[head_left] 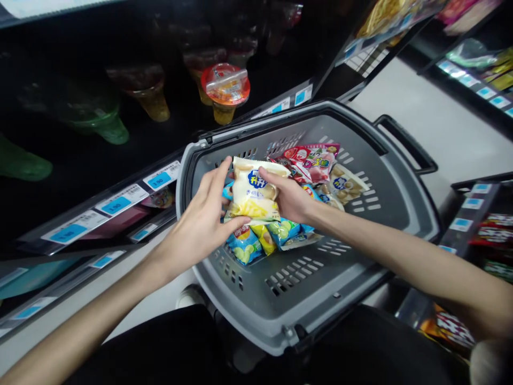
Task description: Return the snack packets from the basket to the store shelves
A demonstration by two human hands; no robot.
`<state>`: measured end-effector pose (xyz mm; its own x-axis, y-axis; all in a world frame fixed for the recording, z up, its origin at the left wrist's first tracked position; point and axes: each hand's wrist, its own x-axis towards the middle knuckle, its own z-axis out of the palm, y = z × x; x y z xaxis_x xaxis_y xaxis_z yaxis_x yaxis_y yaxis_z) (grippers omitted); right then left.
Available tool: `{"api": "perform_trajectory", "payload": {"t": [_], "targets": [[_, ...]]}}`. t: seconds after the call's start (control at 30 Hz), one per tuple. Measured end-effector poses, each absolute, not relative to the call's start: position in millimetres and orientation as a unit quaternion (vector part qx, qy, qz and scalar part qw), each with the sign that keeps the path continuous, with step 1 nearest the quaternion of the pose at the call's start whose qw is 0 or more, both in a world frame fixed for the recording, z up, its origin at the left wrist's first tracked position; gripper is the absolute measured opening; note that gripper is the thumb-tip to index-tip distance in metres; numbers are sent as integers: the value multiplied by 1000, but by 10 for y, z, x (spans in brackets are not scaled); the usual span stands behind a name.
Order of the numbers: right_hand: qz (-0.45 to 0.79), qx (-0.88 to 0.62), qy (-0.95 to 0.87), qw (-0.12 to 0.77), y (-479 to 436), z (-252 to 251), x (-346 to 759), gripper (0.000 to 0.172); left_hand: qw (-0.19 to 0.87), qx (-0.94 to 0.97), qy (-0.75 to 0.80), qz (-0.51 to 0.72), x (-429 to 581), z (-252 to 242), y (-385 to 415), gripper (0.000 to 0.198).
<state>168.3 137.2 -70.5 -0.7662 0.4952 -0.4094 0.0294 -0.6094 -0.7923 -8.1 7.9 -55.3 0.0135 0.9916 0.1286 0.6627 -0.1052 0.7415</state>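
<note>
A cream-coloured snack bag [250, 188] with a blue and yellow logo is held above the basket. My left hand [196, 219] grips its left side, thumb along the bottom edge and fingers partly hidden. On the right side, my right hand [290, 197] closes round it with the thumb on the front. Below both hands the grey shopping basket [256, 305] holds blue-and-green snack bags [244, 243], a yellow bag [264, 238], a pink and red bag [315, 163] and another cream bag [344, 182] with the same logo.
At the upper left, a dark shelf carries cups of jelly-like food, one with an orange-red lid [225, 85]. Price labels [120, 203] run along its edge. The basket's handle [406, 144] sticks out at right. More shelves with packets [497, 235] stand beyond the pale floor [433, 101].
</note>
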Motion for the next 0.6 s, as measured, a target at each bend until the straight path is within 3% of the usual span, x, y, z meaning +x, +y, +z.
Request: {"api": "perform_trajectory", "payload": {"t": [0.17, 0.33, 0.6], "targets": [[832, -334, -401, 186, 1384, -700, 1690, 39, 270, 653, 604, 368, -121, -566, 106, 92], [797, -340, -442, 234, 1416, -688, 1680, 47, 258, 677, 610, 321, -131, -566, 131, 90], [792, -338, -443, 250, 1432, -661, 1683, 45, 213, 701, 610, 301, -111, -563, 125, 88]]}}
